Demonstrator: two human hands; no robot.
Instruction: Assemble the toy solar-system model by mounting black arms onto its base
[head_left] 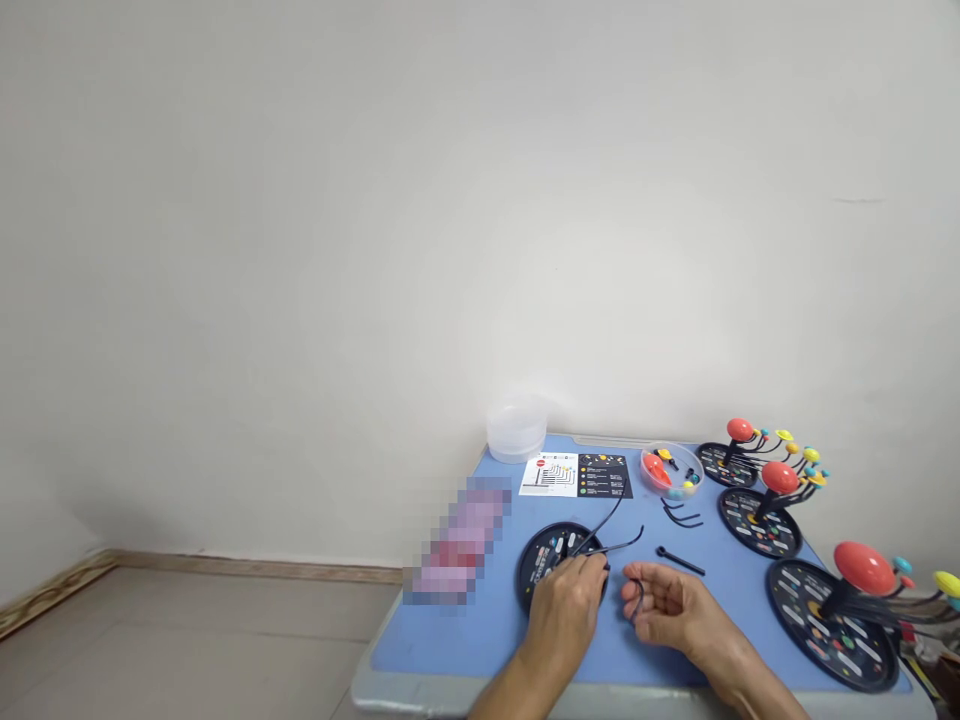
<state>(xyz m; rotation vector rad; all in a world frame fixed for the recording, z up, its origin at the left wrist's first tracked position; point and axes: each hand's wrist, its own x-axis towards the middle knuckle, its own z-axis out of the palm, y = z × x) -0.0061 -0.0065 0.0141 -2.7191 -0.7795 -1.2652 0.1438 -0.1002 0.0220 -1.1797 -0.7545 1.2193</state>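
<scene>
My left hand [564,608] is closed over the middle of a round black printed base [534,556], hiding most of what it grips. Long curved black rods [619,545] stick out past its fingers. Just to the right, my right hand [675,612] pinches a short curved black rod [639,600] between thumb and fingers, apart from the base. Beyond the right hand lies a straight black rod with a ring end [681,560]. Several loose curved black rods [681,516] rest farther back.
Assembled solar system models [817,640] with red suns line the right side of the blue table [465,650]. At the back are a clear round tub [516,430], an instruction sheet [550,476] and a clear dish [700,485] of coloured parts. A blurred pink item [457,545] lies left.
</scene>
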